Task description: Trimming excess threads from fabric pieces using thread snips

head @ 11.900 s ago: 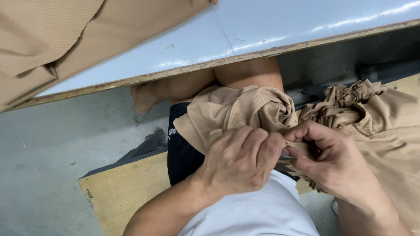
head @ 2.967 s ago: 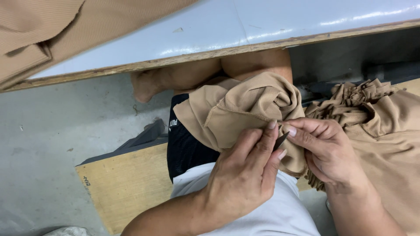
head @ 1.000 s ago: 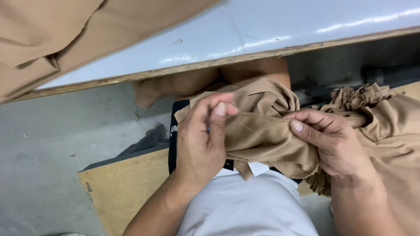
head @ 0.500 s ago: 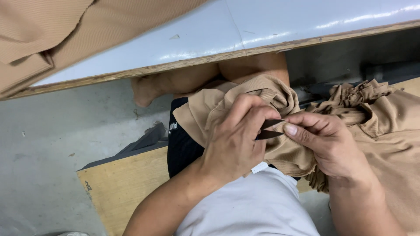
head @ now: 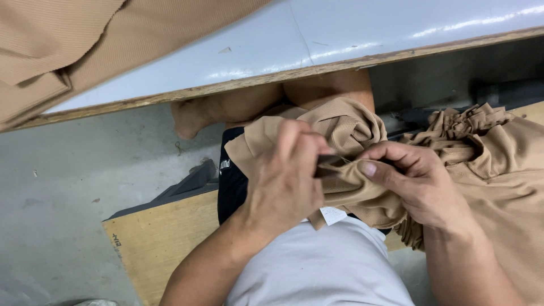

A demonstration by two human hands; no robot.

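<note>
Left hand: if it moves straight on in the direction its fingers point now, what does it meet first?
The left hand points right, across the tan garment it pinches. It would probably meet the right hand first, at its thumb; depth is unclear.

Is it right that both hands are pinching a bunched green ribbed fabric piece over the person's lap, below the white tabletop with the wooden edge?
Not quite: the bunched ribbed fabric piece is tan, not green, as the head view shows. The rest holds: the left hand and the right hand both pinch it over the lap, below the white tabletop with the wooden edge.
</note>
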